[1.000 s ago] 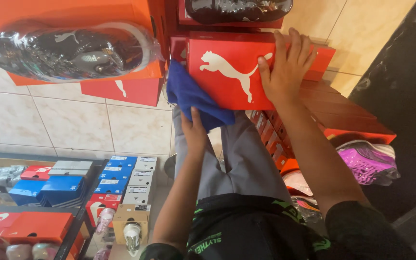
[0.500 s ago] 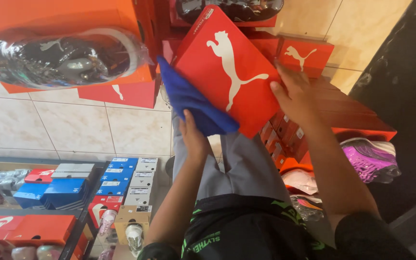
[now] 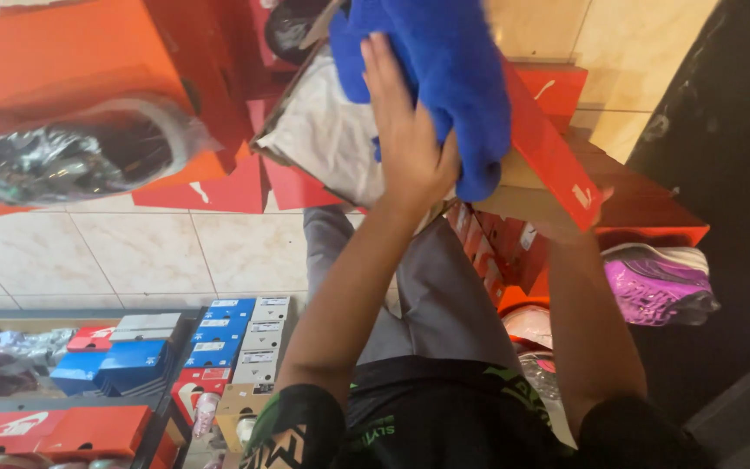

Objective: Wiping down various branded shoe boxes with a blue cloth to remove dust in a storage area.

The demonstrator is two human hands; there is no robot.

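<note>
Since tilting, shoebox [image 3: 549, 156] now open-side-up.

- The right hand [image 3: 566, 227] is almost wholly hidden under the red shoebox [image 3: 549, 156]; its grip cannot be made out.
- The blue cloth [image 3: 453, 78] is blurred and cut off by the top edge.
- The wrapped shoe [image 3: 62, 161] at left is blurred and runs off the frame.
- The left hand [image 3: 405, 139] covers part of the cloth.
</note>
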